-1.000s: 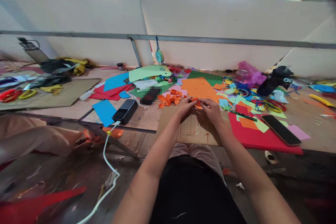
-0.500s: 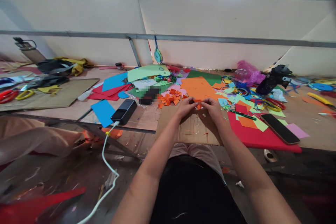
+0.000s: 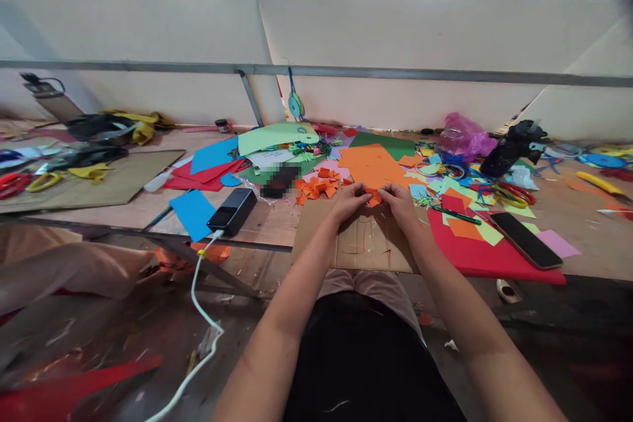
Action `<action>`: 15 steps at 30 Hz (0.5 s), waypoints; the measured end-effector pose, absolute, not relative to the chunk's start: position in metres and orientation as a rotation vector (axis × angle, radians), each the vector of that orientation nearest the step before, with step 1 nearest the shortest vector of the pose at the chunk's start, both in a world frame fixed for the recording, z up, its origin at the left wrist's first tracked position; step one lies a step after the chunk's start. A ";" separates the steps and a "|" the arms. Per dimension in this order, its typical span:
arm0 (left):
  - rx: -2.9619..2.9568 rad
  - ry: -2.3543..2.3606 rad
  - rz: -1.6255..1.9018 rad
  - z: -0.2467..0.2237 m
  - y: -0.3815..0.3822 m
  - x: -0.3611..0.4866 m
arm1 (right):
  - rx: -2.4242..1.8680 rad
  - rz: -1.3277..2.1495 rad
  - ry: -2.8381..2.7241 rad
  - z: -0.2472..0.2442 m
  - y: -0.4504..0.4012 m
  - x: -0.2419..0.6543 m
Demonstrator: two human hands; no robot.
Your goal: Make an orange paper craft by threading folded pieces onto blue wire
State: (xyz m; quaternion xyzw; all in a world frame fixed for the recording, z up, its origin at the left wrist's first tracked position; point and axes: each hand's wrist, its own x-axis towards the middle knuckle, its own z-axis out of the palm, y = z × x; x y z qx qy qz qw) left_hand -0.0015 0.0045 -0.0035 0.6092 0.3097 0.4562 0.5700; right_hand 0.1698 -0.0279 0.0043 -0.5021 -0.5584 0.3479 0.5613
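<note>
Between my fingertips is a small piece of orange paper [image 3: 373, 197], pinched from both sides above the cardboard sheet [image 3: 353, 247]. My left hand [image 3: 351, 202] is closed on its left edge, and my right hand [image 3: 397, 200] grips the right edge. Exactly how the paper is folded is too small to make out. Just left of my left hand lies a pile of small folded orange paper pieces [image 3: 316, 188]. A large orange sheet [image 3: 370, 163] is spread behind my hands. A few thin orange scraps lie on the cardboard.
Right of my hands are a red sheet [image 3: 459, 257], a green pen [image 3: 455, 215], a phone [image 3: 525, 241], scissors [image 3: 514, 195] and a dark bottle [image 3: 512, 148]. A black power bank [image 3: 232, 211] with a white cable [image 3: 202, 306] sits left, near the table edge. Another person's leg [image 3: 64, 264] is at far left.
The orange paper between my fingers has turned slightly and shows more of its face, a little lower than before. Both hands keep their pinch in nearly the same place.
</note>
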 end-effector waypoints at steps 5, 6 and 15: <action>1.380 0.715 1.130 -0.003 0.006 -0.003 | -1.187 0.876 -1.386 0.003 -0.029 0.170; 1.376 0.726 1.134 -0.003 0.006 -0.003 | -1.192 0.877 -1.401 0.002 -0.029 0.170; 1.313 0.720 1.129 0.003 0.007 -0.004 | -1.155 0.803 -1.428 0.007 -0.032 0.169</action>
